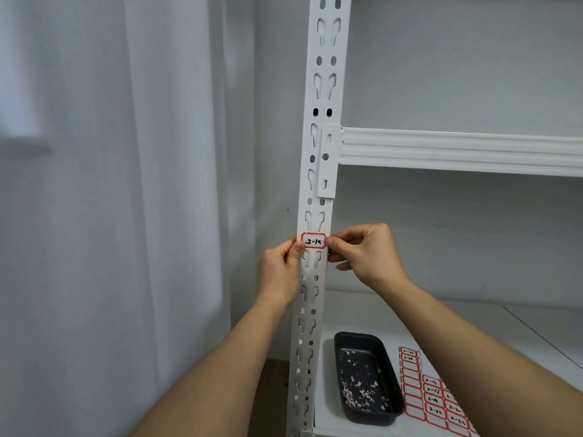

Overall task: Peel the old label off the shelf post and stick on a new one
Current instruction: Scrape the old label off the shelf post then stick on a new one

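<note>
A white perforated shelf post point(318, 184) stands upright in the middle of the view. A red-bordered white label point(313, 241) with black handwriting lies across the post at hand height. My left hand point(280, 269) is at the label's left end, its thumb pressed on that edge and its fingers curled behind the post. My right hand point(362, 253) pinches the label's right end between thumb and forefinger. On the lower shelf lies a sheet of red-bordered labels point(438, 395), some of them written on.
A black tray point(391, 373) holding several small paper scraps sits on the lower shelf board point(504, 323) beside the label sheet. A white shelf beam point(457, 149) joins the post above. Grey curtain point(126, 184) hangs at the left.
</note>
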